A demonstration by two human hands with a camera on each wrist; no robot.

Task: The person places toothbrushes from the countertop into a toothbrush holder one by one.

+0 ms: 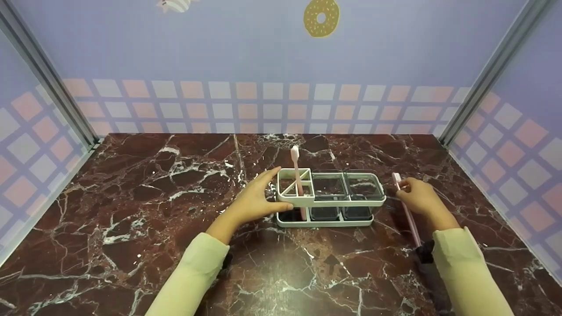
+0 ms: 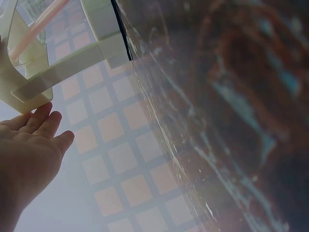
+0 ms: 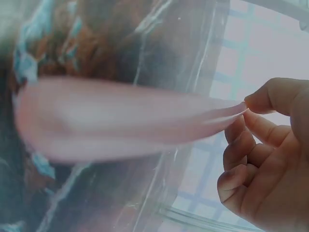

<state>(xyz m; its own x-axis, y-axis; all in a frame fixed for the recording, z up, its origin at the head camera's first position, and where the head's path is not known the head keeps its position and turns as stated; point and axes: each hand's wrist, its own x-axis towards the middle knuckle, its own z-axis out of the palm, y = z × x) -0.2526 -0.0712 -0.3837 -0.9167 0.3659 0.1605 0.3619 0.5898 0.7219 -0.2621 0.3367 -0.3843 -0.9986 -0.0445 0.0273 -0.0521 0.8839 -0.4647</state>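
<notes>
A white two-tier toothbrush holder [image 1: 347, 203] stands on the table. A pink toothbrush [image 1: 295, 158] is upright in its divided left section, bristle head up. My left hand [image 1: 252, 199] holds the holder's left end, thumb at the front and fingers toward the back; in the left wrist view its fingertips [image 2: 48, 121] touch the upper tier's corner. To the right of the holder, my right hand [image 1: 419, 196] pinches a second pink toothbrush [image 1: 409, 219] between thumb and fingers near its head. Its handle [image 3: 106, 121] slants down toward the wrist, large and blurred in the right wrist view.
Two clear cups [image 1: 364, 186] sit in the holder's right slots. Beneath everything lies a dark red marbled tabletop [image 1: 145, 245]. A patterned wall [image 1: 246, 57] closes the back, with side panels [image 1: 527, 131] left and right.
</notes>
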